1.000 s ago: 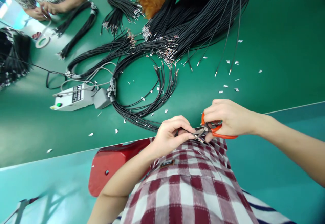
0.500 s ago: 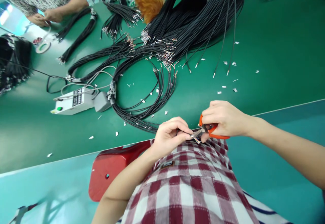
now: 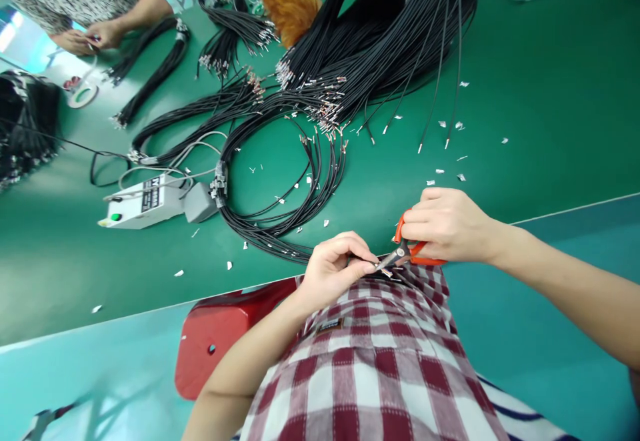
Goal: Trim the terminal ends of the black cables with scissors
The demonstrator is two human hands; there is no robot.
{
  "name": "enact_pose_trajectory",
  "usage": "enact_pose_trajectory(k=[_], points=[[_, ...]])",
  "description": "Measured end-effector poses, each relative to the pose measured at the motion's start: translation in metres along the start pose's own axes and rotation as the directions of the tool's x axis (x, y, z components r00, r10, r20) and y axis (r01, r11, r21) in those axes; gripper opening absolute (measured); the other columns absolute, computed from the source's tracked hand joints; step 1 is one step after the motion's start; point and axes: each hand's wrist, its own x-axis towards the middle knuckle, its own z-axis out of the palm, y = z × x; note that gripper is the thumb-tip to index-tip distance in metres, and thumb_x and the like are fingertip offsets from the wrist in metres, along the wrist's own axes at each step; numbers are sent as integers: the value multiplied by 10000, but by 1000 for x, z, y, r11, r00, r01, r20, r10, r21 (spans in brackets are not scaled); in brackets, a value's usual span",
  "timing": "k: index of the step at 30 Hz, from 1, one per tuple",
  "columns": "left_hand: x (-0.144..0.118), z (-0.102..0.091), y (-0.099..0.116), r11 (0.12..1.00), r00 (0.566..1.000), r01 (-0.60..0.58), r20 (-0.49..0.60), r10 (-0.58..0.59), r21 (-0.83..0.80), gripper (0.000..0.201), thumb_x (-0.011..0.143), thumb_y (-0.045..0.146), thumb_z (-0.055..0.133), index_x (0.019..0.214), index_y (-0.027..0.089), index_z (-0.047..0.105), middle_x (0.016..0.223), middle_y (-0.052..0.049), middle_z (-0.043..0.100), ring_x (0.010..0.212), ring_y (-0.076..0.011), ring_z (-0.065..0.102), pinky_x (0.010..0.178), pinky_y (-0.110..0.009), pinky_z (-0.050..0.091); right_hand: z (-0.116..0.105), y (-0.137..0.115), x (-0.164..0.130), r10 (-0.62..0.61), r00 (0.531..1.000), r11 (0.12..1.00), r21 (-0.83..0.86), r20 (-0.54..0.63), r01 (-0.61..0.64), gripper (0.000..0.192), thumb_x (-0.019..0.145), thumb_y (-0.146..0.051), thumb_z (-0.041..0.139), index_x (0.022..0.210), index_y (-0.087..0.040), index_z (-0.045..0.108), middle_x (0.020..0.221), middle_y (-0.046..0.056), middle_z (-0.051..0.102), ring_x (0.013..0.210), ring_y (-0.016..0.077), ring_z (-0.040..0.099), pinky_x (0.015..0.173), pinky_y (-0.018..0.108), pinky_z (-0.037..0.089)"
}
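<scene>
At the table's front edge my left hand (image 3: pixel 336 267) is closed, pinching a black cable whose end shows small coloured and white wires (image 3: pixel 387 272). My right hand (image 3: pixel 450 226) grips orange-handled scissors (image 3: pixel 401 253). The blade tips reach the wire end right beside my left fingertips. Most of the held cable is hidden by my left hand. A loop of black cables (image 3: pixel 285 227), tied with a silvery band, lies on the table and runs toward my left hand.
Large black cable bundles (image 3: pixel 395 61) cover the back middle. A white box with a green button (image 3: pixel 145 201) stands left, near a tape roll (image 3: pixel 83 96). White scraps dot the green table (image 3: pixel 550 107). A red stool (image 3: pixel 215 341) is below; a co-worker's hands (image 3: pixel 90 37) are at upper left.
My right hand and the scissors have moved slightly up, and the scissors have turned a little. My left hand stays in place on the cable.
</scene>
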Motion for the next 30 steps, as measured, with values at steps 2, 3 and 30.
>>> enact_pose_trajectory(k=[2,3,30], points=[[-1,2,0,999,998,50,-34,-50,5,174,782,304,802,749,154,721,732,-62,696,690,-146,629,649,-263,514,3,-1,-1,180,983,945,284,-40,-161,498,900,-603,596,611,-200,554,544,-25,553,503,104,436,572,301,312],[-1,3,1,996,995,85,-56,-84,13,188,794,319,790,756,151,714,744,-63,703,684,-144,632,643,-260,514,5,-3,-2,290,956,861,448,-47,-240,511,888,-629,594,616,-199,542,546,-24,544,509,107,450,562,292,336],[16,17,-2,932,974,25,-221,60,362,136,883,307,693,826,215,775,851,-40,517,900,-197,513,839,-342,430,96,-56,11,856,515,167,966,-43,-196,484,660,-478,846,695,-234,430,726,-21,566,659,150,556,658,313,514]])
